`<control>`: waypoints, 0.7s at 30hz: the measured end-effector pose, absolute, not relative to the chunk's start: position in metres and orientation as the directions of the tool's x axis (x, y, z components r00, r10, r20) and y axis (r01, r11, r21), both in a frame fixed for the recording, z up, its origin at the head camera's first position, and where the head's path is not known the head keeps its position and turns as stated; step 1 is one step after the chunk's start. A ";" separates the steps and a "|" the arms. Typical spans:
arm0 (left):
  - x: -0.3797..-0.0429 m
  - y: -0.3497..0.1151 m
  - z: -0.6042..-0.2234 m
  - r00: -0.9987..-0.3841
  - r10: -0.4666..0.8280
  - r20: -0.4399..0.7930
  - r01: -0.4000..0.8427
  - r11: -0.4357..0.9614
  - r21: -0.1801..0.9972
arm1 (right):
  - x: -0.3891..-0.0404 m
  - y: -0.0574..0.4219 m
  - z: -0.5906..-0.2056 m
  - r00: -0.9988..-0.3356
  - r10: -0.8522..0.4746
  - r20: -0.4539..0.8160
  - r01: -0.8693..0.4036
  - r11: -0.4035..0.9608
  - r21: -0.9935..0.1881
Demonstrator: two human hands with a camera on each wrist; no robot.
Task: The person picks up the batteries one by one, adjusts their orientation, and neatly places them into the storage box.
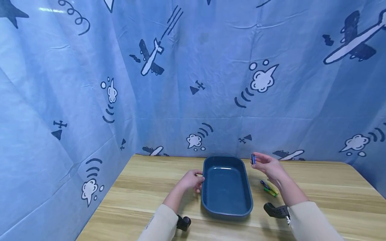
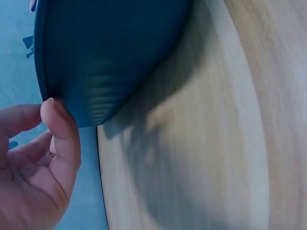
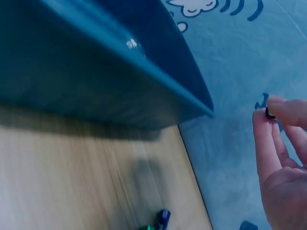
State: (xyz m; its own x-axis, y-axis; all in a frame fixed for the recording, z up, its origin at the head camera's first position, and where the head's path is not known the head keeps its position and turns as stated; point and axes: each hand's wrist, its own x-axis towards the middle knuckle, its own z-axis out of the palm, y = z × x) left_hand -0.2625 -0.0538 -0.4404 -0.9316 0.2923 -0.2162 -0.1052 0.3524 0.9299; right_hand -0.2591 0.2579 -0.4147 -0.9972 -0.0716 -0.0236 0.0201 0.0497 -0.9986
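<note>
A deep dark-blue rectangular plastic basin (image 1: 227,214) with rounded corners stands on the wooden table. At its left side my left hand (image 1: 192,180) pinches the rim between thumb and index finger, as the left wrist view (image 2: 43,158) shows close up. Beyond the far right corner, my right hand (image 1: 271,167) is raised and pinches a small blue stick-shaped thing (image 1: 253,159) with a dark end, held upright in the head view. The right wrist view mostly hides it behind the fingers, so its exact kind cannot be told.
Right of the basin lie a few slim sticks, among them a dark-blue one (image 1: 264,183), a yellow one (image 1: 273,189) and a green one (image 1: 269,191). A printed blue curtain (image 1: 181,100) hangs behind the wooden table (image 1: 144,190). Black wrist mounts (image 1: 275,211) stick out from the sleeves.
</note>
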 end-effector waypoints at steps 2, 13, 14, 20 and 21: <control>-0.262 -0.054 -0.440 -0.930 0.284 -0.234 -0.131 0.340 0.931 | -0.260 0.253 -0.414 -0.997 -0.078 -0.022 0.019 0.035 -0.999; -0.259 -0.053 -0.449 -0.931 0.282 -0.230 -0.181 0.190 0.965 | -0.267 0.235 -0.415 -0.994 -0.096 -0.045 0.047 -0.024 -0.999; -0.259 -0.053 -0.450 -0.933 0.282 -0.226 -0.180 0.179 0.967 | -0.267 0.234 -0.415 -0.994 -0.098 -0.047 0.051 -0.035 -0.998; -0.260 -0.056 -0.457 -0.936 0.277 -0.216 -0.204 0.072 0.976 | -0.267 0.222 -0.413 -0.992 -0.104 -0.068 0.073 -0.046 -0.996; -0.260 -0.057 -0.458 -0.937 0.275 -0.216 -0.210 0.050 0.976 | -0.267 0.221 -0.413 -0.992 -0.104 -0.070 0.074 -0.033 -0.997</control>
